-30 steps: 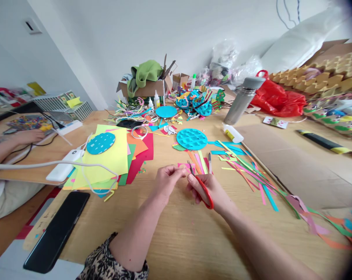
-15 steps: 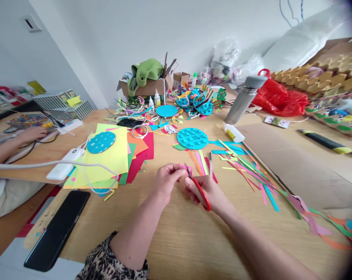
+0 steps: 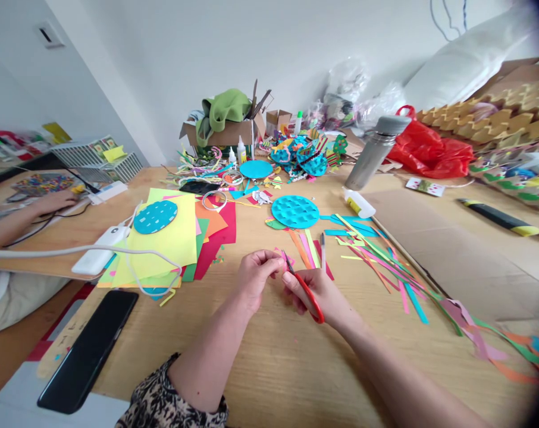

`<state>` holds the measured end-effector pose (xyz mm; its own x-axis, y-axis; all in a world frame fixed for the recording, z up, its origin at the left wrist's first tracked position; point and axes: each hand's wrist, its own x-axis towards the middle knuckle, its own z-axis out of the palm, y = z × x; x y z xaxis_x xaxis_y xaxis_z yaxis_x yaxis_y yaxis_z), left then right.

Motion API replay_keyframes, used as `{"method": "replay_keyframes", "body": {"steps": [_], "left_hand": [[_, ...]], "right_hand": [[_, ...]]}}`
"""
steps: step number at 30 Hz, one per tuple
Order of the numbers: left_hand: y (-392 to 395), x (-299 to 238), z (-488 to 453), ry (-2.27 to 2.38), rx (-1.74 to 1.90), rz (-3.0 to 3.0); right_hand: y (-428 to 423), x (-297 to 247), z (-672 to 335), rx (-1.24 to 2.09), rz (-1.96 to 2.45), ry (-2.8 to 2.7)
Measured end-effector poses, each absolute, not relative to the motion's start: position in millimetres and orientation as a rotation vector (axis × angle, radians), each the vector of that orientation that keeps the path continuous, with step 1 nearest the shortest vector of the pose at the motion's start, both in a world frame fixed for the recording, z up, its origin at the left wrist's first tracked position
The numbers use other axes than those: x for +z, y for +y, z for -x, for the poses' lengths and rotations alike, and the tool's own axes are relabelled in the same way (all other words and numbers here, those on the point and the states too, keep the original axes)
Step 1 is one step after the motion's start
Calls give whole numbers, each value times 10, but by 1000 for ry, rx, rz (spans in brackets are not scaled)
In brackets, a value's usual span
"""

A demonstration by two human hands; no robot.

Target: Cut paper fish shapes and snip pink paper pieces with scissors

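Observation:
My right hand [image 3: 313, 290] is closed round a pair of red-handled scissors [image 3: 306, 289], blades pointing up and away. My left hand [image 3: 258, 272] pinches a small piece of pink paper [image 3: 287, 258] beside the blade tips. Fingers hide part of that paper, and whether the blades touch it I cannot make out. Just beyond my hands lie paper strips [image 3: 301, 248] in orange, pink and yellow, and a pen [image 3: 323, 251]. Behind them rests a blue oval with a woven-looking surface [image 3: 295, 212].
Coloured paper sheets [image 3: 184, 238] lie left, with a dotted blue disc [image 3: 156, 216] on top. A black phone [image 3: 88, 351] is near the front edge. Loose strips [image 3: 394, 273], a steel bottle [image 3: 375, 153] and cardboard [image 3: 466, 249] stand right. Another person's hand [image 3: 58, 201] is far left.
The pink paper at the scissor tips has shifted slightly. Both hands stay in nearly the same place, and the scissors remain in my right hand.

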<state>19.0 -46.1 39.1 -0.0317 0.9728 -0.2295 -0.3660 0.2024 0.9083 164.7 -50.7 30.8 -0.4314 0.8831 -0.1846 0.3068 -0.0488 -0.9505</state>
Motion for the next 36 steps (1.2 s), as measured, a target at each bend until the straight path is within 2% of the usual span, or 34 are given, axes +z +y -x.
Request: {"method": "replay_keyframes", "body": {"steps": [36], "left_hand": [[-451,384,-176,1117,1203,-751]], "right_hand": [[-510,327,-1661,1545,1260,-1724]]}}
